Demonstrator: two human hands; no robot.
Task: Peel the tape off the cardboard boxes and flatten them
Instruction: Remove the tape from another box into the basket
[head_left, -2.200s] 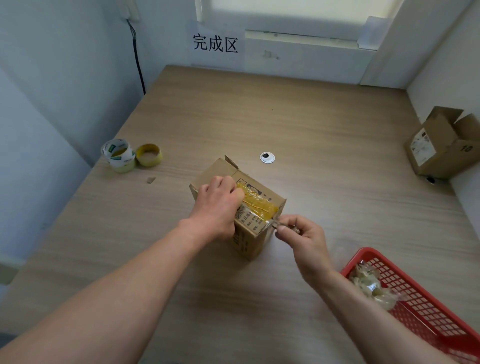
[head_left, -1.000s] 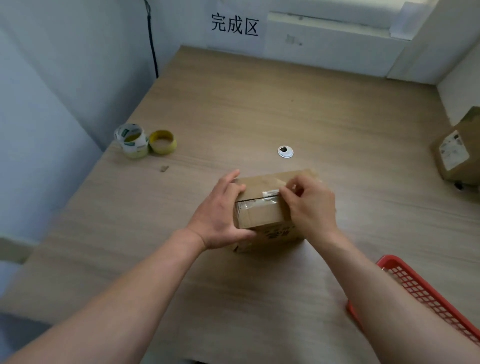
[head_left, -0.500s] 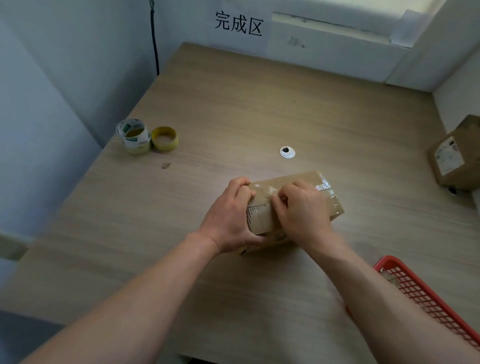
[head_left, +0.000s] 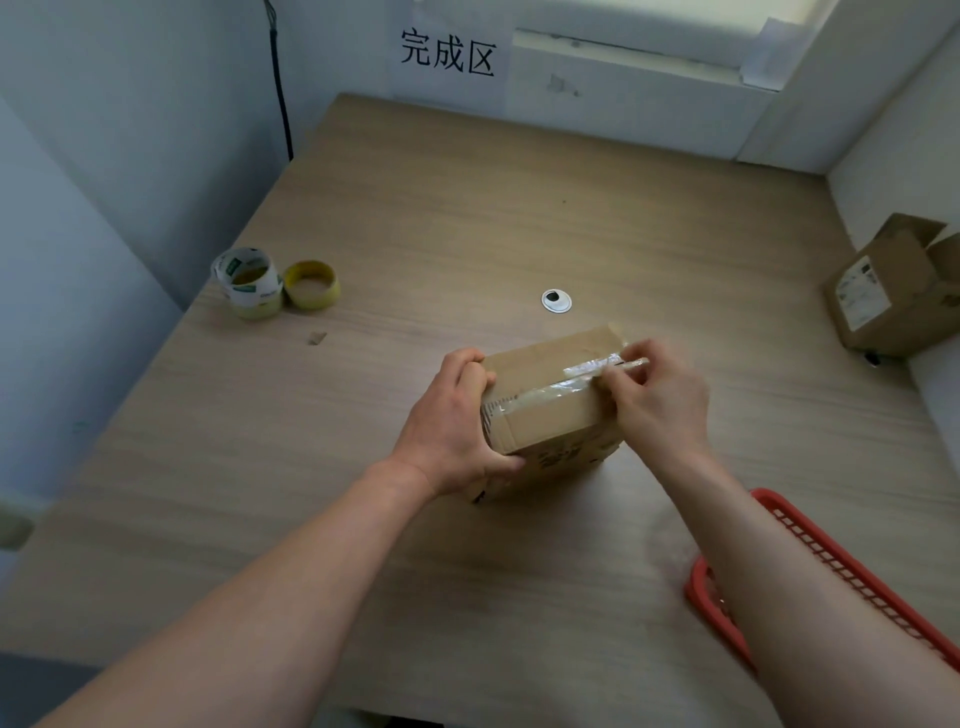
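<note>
We keep the cardboard box near the middle of the table, tipped a little so its taped seam faces us, because the strip runs along that upper face and needs a straight pull. Our left hand grips the box's left end, fingers curled over the top edge and thumb under the near corner, so the pull cannot drag it away. Our right hand is at the right end, fingers closed in a pinch on the clear tape, part of which stands lifted off the cardboard. The fingertips are blurred, so we judge rather than see that the pinch holds the strip's loose end. The tape near the left end still looks stuck down. There is open wood to the right of the pinching hand, so the pull has room. The red basket sits at the near right table edge under our right forearm, handy for dropping the peeled strip. A second box, flaps open, waits against the right wall, well apart. Two tape rolls sit by the left edge, out of our way.
</note>
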